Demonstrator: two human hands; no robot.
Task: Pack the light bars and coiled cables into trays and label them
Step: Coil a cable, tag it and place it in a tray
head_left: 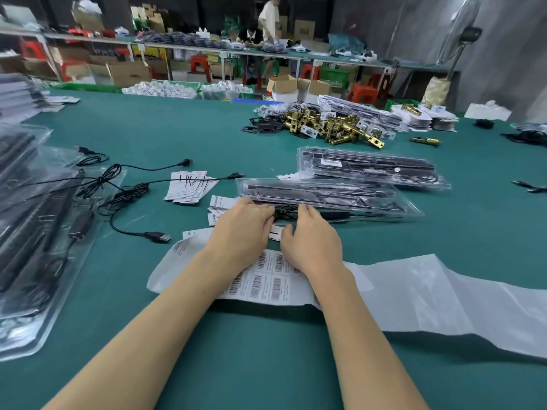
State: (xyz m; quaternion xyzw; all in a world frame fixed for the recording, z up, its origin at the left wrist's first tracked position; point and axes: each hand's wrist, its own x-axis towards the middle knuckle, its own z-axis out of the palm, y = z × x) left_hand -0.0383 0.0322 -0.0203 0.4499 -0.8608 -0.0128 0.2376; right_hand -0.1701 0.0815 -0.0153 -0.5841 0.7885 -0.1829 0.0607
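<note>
Hidden: my left hand (242,229) and right hand (310,238) cover the coiled cable (285,211); fingers curl over it, actual grip I cannot tell.
Around: barcode label sheet (266,279) under my wrists, loose USB cables (124,187) left, brass latches (331,125) beyond.
Task thing: clear tray (325,195) with dark light bars, just beyond my fingers on the green table (177,134).

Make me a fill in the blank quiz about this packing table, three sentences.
1. Both hands, left hand and right hand, rest at the near edge of a clear ____ holding dark light bars.
2. The sheet of barcode labels lies ____ the wrists.
3. The table surface is ____ in colour.

Missing words: tray; under; green
</note>
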